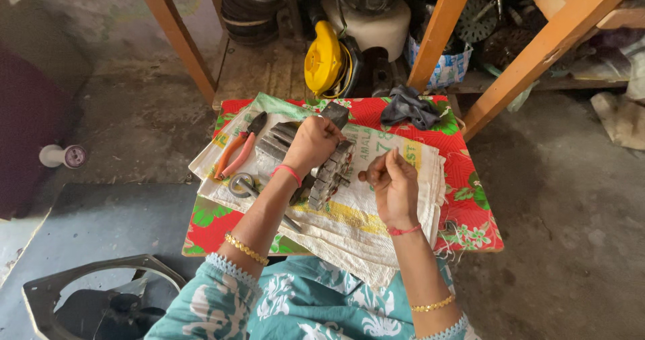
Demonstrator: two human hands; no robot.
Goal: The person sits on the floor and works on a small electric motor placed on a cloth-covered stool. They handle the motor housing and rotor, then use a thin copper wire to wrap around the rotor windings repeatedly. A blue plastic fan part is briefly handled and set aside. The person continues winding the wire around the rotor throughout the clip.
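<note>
On the floor far to the left of the bench (470, 226) lies a grey fan frame (101, 300). The bench is low, with a red flowered cloth and a white sack (396, 199) spread on top.

On the sack, left of the motor core (322, 168), lie red pliers (236, 150) and a small grey ring (240, 184).

The motor core is a round, ribbed metal thing. It sits near the middle of the bench, and its long way runs from close to the person up and away to the right. The left hand (310, 144) is on top of it, fingers curled round it, holding it firm. This hand is the nearer one.

Just right of the core is the right hand (393, 184). It is not touching the core. Its fingers are pinched almost shut on something small and brown; I cannot tell what it is. The pinch points left, at the core's side.

Behind the core, at the far edge of the bench, lies a dark rag (410, 108). Past that stands a yellow blower (324, 61) under the wooden shelf.
</note>
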